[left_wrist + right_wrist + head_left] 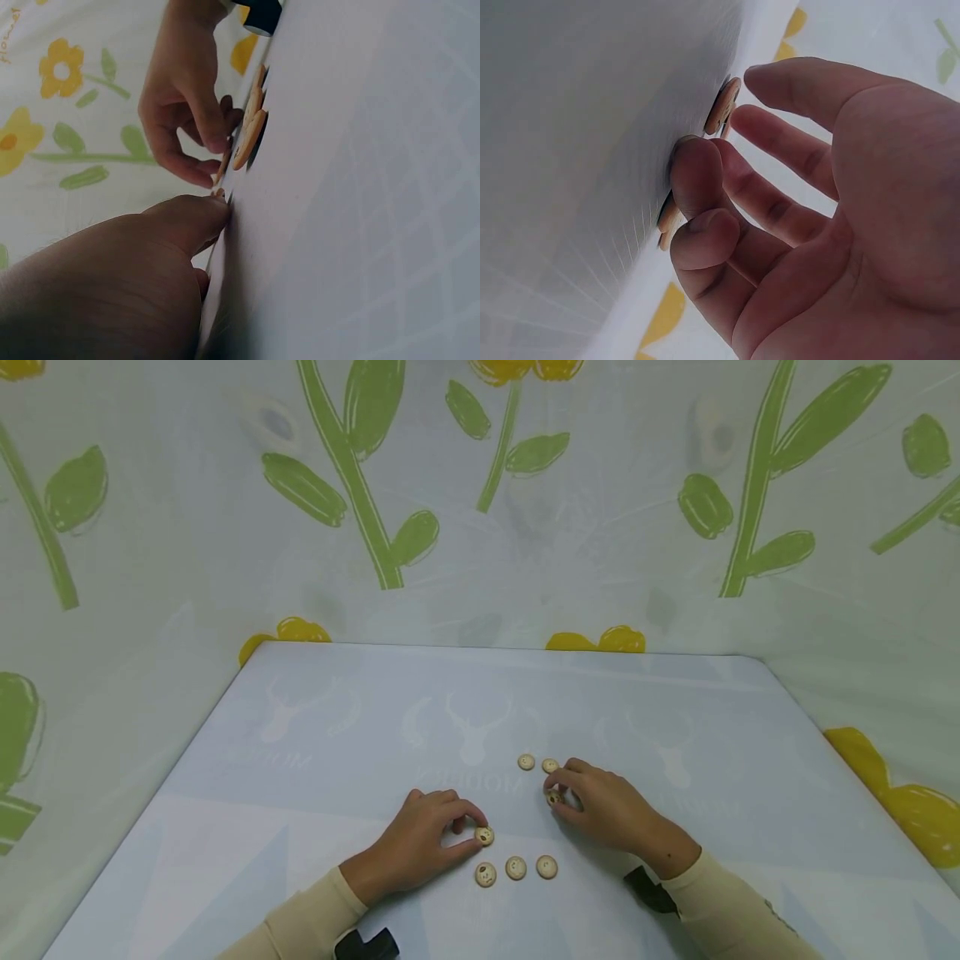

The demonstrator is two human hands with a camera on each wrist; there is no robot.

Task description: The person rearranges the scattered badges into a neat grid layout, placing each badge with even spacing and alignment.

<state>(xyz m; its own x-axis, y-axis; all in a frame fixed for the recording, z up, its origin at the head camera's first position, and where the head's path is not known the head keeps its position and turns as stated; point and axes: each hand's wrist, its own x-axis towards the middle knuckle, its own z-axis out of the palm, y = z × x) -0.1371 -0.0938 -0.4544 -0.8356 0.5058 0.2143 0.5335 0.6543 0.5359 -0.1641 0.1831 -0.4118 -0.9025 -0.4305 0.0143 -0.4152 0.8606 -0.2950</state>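
Observation:
Small round wooden discs with dark face-like markings lie on the table. My left hand pinches one disc at its edge between thumb and index finger, close over the tabletop. Just below it lies a front row of three discs, the middle one among them. Farther right, my right hand has thumb and index finger around another disc, partly hidden by the fingers. Beyond those fingertips lie two more discs, one beside the index finger and one to its left. In the right wrist view, the other fingers are curled.
The pale table carries faint deer-head prints and has rounded far corners. Behind and around it hangs white cloth with green leaves and yellow flowers. A dark wrist device sits under each forearm.

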